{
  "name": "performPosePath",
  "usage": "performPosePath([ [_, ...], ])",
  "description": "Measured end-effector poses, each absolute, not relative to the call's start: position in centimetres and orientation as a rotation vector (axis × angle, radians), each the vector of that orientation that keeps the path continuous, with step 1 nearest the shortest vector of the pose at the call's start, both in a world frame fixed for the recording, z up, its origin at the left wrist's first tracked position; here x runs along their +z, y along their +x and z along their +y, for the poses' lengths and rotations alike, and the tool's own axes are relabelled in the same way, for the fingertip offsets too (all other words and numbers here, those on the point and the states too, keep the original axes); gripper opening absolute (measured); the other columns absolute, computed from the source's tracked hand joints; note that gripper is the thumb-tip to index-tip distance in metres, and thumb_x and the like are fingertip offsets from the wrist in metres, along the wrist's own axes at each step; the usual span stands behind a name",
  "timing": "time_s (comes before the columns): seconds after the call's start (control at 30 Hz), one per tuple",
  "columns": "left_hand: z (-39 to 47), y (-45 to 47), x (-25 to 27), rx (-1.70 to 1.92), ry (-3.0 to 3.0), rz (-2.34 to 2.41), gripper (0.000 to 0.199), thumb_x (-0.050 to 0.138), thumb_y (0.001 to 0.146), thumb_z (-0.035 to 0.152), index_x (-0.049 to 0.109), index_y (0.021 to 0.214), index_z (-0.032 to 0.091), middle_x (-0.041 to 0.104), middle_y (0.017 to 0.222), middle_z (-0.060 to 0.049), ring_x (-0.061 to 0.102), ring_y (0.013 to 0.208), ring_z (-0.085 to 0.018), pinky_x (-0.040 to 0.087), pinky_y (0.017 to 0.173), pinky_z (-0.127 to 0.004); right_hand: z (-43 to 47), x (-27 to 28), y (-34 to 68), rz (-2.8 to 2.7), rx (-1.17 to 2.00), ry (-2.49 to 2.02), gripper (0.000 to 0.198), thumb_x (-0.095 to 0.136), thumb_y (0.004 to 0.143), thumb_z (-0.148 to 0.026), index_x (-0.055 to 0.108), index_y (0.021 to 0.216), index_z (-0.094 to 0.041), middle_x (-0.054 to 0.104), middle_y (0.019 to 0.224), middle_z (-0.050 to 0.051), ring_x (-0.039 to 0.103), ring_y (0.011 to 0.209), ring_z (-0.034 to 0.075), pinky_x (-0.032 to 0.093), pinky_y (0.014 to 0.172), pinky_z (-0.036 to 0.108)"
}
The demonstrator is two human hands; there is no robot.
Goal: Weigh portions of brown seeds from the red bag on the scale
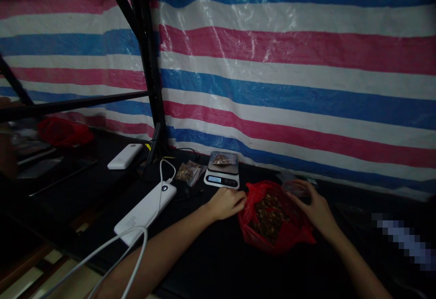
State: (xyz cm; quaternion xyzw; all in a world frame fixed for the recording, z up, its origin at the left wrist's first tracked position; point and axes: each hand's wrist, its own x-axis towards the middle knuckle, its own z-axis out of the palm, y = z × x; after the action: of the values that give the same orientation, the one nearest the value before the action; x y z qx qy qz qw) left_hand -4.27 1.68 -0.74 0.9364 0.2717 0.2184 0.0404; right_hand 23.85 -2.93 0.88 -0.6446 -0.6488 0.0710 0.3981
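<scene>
A red plastic bag (299, 235) stands wide open on the black table, filled with small brown dried pieces (269, 212). My left hand (226, 202) is closed at the bag's left rim, its fingers pinching the plastic. Over the bag's far right side, my right hand (318, 210) has thumb and fingers curled around a small see-through plastic object (295, 189); its exact kind is hard to make out. Behind my left hand sits a white kitchen scale (211, 180) with a lit display. On its platform lies a clear packet (223, 159) with brown contents.
Filled clear packets (187, 171) lie left of the scale. A white power bank (150, 210) with a white cable is near my left forearm; another white power bank (125, 156) lies farther back. A black metal frame (150, 62) and striped sheeting (289, 85) stand behind the table.
</scene>
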Motion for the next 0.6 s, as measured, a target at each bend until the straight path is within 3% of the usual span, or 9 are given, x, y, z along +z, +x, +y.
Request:
performPosePath([
  [0.2, 1.7, -4.2, -0.8, 0.663, 2.883, 0.816, 0.021, 0.036, 0.087, 0.026, 0.055, 0.084, 0.017, 0.059, 0.068, -0.001, 0.055, 0.062, -0.012, 0.034, 0.057, -0.022, -2.6, 0.1, 25.9, -1.598, 0.143, -1.682, 0.058, 0.049, 0.076, -0.05, 0.038, 0.123, -0.019, 0.062, 0.104, 0.01, 0.063, 0.086, 0.022, 0.049, 0.079, 0.037],
  [0.4, 1.7, -4.3, -0.6, 0.641, 2.87, 0.819, 0.02, 0.037, 0.086, 0.025, 0.055, 0.083, 0.017, 0.058, 0.068, -0.001, 0.056, 0.063, -0.012, 0.036, 0.059, -0.021, -3.1, -0.2, 28.0, -1.787, 0.167, -1.994, 0.045, 0.046, 0.075, -0.05, 0.05, 0.112, -0.024, 0.066, 0.1, 0.006, 0.062, 0.092, 0.025, 0.046, 0.081, 0.038],
  [0.6, 1.6, -4.3, -0.5, 0.576, 2.91, 0.844, 0.02, 0.035, 0.087, 0.026, 0.054, 0.086, 0.018, 0.059, 0.071, -0.001, 0.056, 0.065, -0.011, 0.038, 0.061, -0.021, -3.9, 0.0, 28.6, -1.913, 0.122, -2.163, 0.048, 0.042, 0.076, -0.052, 0.046, 0.116, -0.026, 0.063, 0.109, 0.006, 0.055, 0.104, 0.029, 0.038, 0.086, 0.048],
])
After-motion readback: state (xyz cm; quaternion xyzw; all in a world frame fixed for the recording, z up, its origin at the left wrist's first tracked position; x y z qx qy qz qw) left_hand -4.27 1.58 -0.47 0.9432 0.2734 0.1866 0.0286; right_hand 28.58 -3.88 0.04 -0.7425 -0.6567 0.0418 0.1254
